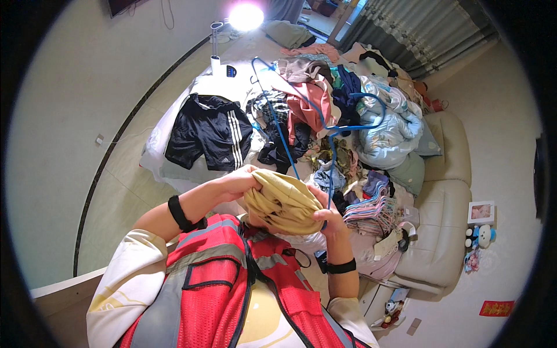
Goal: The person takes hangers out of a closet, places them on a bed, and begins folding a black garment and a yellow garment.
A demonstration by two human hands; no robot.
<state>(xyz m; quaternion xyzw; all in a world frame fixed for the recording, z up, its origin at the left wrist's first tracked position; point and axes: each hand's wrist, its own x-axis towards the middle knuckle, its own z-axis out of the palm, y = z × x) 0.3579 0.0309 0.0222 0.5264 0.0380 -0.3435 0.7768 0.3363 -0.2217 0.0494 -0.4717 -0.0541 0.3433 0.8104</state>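
A bunched yellow garment [285,200] is stretched between my two hands in front of my chest. My left hand [239,181] is closed on its left edge. My right hand [329,213] grips its right side, thumb on top. A blue clothes hanger [281,124] rises from the garment and my right hand, its hook pointing away to the right. One of its bars runs down to my right fingers; where the lower ends lie is hidden behind the cloth. Beyond my left hand, black shorts [200,136] with white side stripes lie spread flat.
Heaped clothes [310,110] and a pale blue quilt [386,136] cover the bed. Several hangers [371,211] lie stacked right of my hands. A lit lamp [246,17] stands at the far left, a cream leather sofa [438,232] at the right.
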